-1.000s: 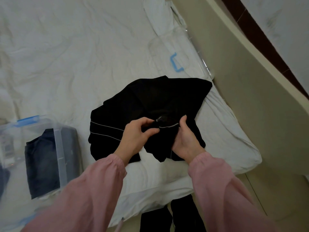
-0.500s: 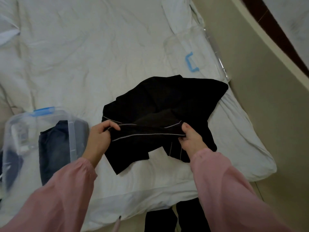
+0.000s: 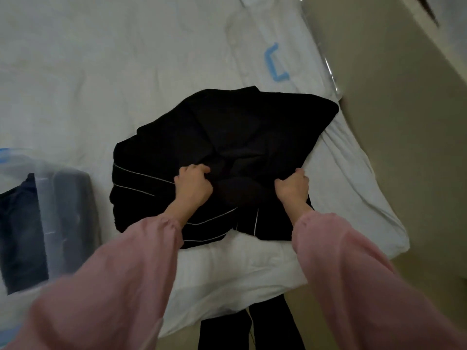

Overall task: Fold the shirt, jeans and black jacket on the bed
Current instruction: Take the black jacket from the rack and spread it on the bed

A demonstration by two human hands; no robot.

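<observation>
Two hands grip the black jacket (image 3: pixel 227 147), which lies bunched on the white bed (image 3: pixel 75 72). Left to right: a clear bin (image 3: pixel 50 210) holding dark clothes, the left hand (image 3: pixel 193 186) clenched on fabric, the right hand (image 3: pixel 293 186) likewise.

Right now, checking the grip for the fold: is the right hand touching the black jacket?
Touching. The head view shows the right hand closed on a bunch of the black jacket.
</observation>
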